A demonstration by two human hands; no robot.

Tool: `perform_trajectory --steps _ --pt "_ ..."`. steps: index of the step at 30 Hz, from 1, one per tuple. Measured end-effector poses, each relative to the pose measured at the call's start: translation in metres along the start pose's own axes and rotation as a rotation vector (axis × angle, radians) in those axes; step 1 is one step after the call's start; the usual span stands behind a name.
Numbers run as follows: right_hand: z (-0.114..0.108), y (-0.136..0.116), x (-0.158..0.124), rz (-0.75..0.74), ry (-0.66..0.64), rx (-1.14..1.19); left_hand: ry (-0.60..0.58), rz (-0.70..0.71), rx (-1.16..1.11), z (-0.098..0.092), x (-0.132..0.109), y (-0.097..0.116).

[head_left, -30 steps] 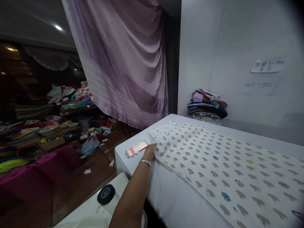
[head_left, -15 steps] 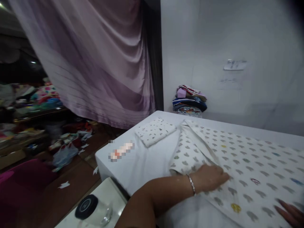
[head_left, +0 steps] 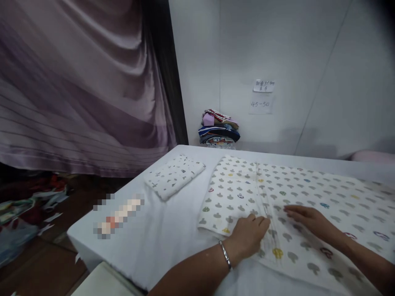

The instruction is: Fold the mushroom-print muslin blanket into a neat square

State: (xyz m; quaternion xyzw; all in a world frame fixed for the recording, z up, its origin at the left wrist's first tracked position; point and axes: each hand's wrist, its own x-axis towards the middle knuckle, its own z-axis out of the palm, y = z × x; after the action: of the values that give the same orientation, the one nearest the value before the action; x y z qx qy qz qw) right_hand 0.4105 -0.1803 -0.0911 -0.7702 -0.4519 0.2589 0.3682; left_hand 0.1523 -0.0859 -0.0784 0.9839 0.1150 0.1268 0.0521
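Observation:
A white cloth (head_left: 296,193) printed with grey and coloured mushrooms lies spread on the white-covered table. Its left part is folded over into a flat panel (head_left: 230,197), whose edge runs as a seam-like line toward me. My left hand (head_left: 249,238), with a silver bracelet at the wrist, has its fingers bent and closed at that edge. To its right, my right hand (head_left: 308,222) is held over the cloth, fingers stretched out and together, with nothing in it. Whether its palm touches the cloth I cannot tell.
A folded printed cloth (head_left: 174,176) lies on the table (head_left: 173,242) to the left, beside a pixelated item (head_left: 119,216). Stacked fabrics (head_left: 219,129) stand behind the table near the wall. A purple curtain (head_left: 92,90) hangs at left, above a cluttered floor.
My view has turned to the right. The cloth's left flap, raised before, now lies flat. My right hand has come inward from the right edge, closer to the left hand.

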Motion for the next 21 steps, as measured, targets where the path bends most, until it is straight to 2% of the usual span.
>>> perform_trajectory --steps 2,5,9,13,17,21 --pt "0.011 -0.022 0.038 0.066 -0.029 0.184 0.042 -0.007 -0.008 -0.001 -0.002 -0.002" --pt "0.024 -0.043 0.096 0.156 0.077 0.356 0.105 -0.018 -0.027 -0.003 -0.005 -0.008" --pt "0.031 -0.053 0.166 0.188 0.188 0.353 0.079 0.025 -0.068 0.004 -0.005 -0.014" --pt "0.032 -0.052 0.222 0.198 0.252 0.296 0.079 0.025 -0.116 0.023 -0.001 -0.019" --pt "0.031 -0.054 0.261 0.178 0.178 0.228 0.186 0.002 -0.218 0.043 -0.001 -0.028" --pt "0.021 -0.055 0.279 0.165 0.004 0.204 0.345 -0.13 -0.339 0.043 -0.008 -0.031"
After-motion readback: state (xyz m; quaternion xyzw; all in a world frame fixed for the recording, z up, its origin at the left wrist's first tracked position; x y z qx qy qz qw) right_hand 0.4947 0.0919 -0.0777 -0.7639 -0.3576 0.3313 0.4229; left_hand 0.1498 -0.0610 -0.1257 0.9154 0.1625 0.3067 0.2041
